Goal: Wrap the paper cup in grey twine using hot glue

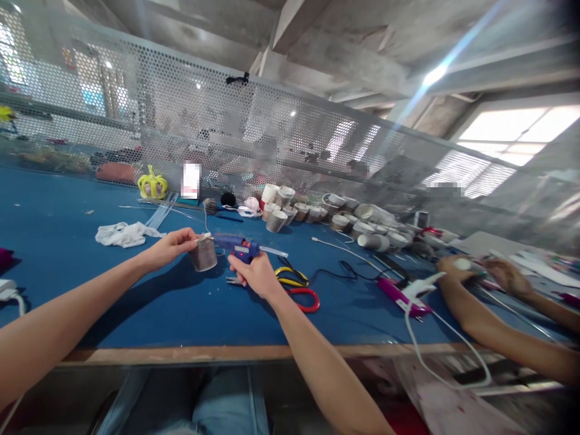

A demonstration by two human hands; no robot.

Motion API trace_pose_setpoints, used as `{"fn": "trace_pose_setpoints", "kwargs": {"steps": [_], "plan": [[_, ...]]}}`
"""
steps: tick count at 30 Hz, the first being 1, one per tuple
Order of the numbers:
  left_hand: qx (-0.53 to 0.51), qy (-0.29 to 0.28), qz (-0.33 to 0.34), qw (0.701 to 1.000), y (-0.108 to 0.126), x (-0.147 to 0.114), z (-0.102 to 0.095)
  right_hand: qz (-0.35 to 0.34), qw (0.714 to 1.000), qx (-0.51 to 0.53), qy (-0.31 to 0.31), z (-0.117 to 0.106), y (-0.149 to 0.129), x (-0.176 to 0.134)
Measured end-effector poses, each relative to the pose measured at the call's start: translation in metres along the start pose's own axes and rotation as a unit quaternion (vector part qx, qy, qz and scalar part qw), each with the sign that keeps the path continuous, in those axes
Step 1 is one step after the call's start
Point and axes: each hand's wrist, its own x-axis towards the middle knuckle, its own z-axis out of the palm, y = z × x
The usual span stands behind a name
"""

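**Grey cup (203,256) pinched at left, blue glue gun (240,248) gripped at right**

Head view. Left hand (174,243): fingers closed in a pinch on the cup's rim; cup tilted, hanging clear of the table (167,320), just to the right of these fingers. Pale cord (206,221) rises beyond the rim. Right hand (256,275): fingers wrapped round the glue gun's handle; nozzle points left, at the cup rim. Contact between nozzle and rim: cannot tell.

Surroundings, relative to the fingers. White cloth (121,234) lies left of the left fingers; yellow woven piece (153,184) farther off, beyond them. Group of cups (276,221) stands beyond the right fingers. Yellow and red handles (304,291) lie just to the right of the right fingers, partly behind the wrist. Purple glue gun (403,297) well apart on the right, near a co-worker's hand (454,269).
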Motion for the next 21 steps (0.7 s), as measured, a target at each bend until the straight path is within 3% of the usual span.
{"fn": "trace_pose_setpoints", "kwargs": {"steps": [5, 9, 14, 21], "plan": [[0.004, -0.01, 0.004, 1.0, 0.007, -0.001, 0.002, 0.049, 0.991, 0.121, -0.026, -0.009, 0.006, 0.011], [0.021, -0.028, 0.004, 0.999, 0.012, -0.002, 0.0, 0.084, 0.979, 0.186, 0.0, -0.02, 0.015, 0.027], [0.08, -0.055, 0.01, 0.995, 0.013, -0.002, -0.005, 0.13, 0.988, 0.036, 0.071, -0.032, 0.025, 0.053], [0.176, -0.082, 0.028, 0.981, 0.024, -0.005, -0.004, 0.171, 0.98, -0.085, 0.062, -0.027, 0.044, 0.083]]}}
